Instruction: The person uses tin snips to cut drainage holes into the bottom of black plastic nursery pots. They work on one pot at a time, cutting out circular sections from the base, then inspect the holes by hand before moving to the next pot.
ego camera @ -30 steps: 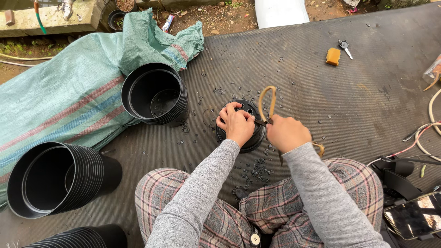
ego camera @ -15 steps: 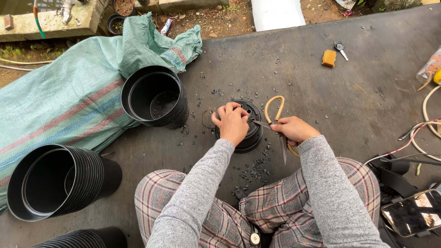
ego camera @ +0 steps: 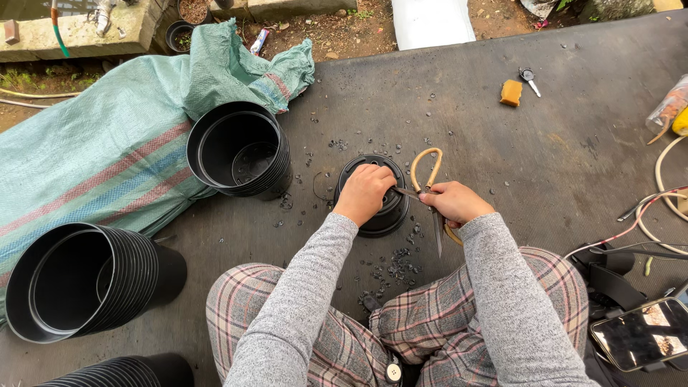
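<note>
A black plastic pot [ego camera: 390,215] lies bottom-up on the dark mat in front of my knees. My left hand [ego camera: 365,192] presses down on its base and grips it. My right hand [ego camera: 453,202] holds a pair of scissors [ego camera: 427,170] with tan looped handles, the blades pointing at the pot's base beside my left fingers. Small black plastic bits [ego camera: 394,264] lie scattered around and below the pot.
A stack of black pots [ego camera: 240,150] stands upright at the left of centre; another stack [ego camera: 79,279] lies on its side at lower left. A green sack [ego camera: 107,143] covers the left. A yellow sponge [ego camera: 511,92], key [ego camera: 529,76], cables [ego camera: 663,208] and phone [ego camera: 638,333] are right.
My right hand has shifted the scissors lower and closer to the pot's base. My left hand keeps its hold on the pot. The view has drifted slightly.
</note>
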`<action>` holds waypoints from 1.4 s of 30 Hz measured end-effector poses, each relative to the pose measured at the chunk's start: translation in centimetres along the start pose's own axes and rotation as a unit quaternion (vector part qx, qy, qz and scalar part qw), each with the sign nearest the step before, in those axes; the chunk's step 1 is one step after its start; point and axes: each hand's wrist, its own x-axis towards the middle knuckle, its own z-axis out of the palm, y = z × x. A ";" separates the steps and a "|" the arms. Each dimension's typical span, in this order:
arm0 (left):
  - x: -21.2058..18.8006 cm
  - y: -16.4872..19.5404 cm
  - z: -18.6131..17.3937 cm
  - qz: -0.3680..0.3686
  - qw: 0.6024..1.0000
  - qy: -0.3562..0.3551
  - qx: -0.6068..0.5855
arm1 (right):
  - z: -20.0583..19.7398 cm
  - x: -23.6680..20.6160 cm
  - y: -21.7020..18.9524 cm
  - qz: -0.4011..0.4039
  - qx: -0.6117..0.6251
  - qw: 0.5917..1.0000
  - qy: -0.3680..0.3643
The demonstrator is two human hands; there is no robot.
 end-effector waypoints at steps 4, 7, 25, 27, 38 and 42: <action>0.2 0.0 -0.1 0.011 1.000 -0.004 0.006 | -0.2 -0.3 -0.2 0.008 -0.008 1.000 0.006; 0.3 0.1 -0.3 0.018 1.000 -0.003 0.020 | -0.2 -0.5 -0.4 0.007 -0.029 0.999 0.011; 0.2 1.5 1.0 -0.102 0.992 0.069 -0.018 | -0.5 -0.8 -0.1 -0.018 -0.117 0.991 0.055; 0.3 1.6 1.1 -0.132 0.987 0.080 -0.039 | -0.6 -0.9 -0.1 -0.022 -0.129 0.989 0.063; 0.1 1.0 1.0 -0.234 0.966 0.105 -0.038 | -0.3 0.2 0.5 -0.033 -0.099 0.991 0.079; -0.4 0.1 1.7 -0.281 0.954 0.101 0.011 | -0.3 1.0 0.6 -0.010 -0.074 0.995 0.072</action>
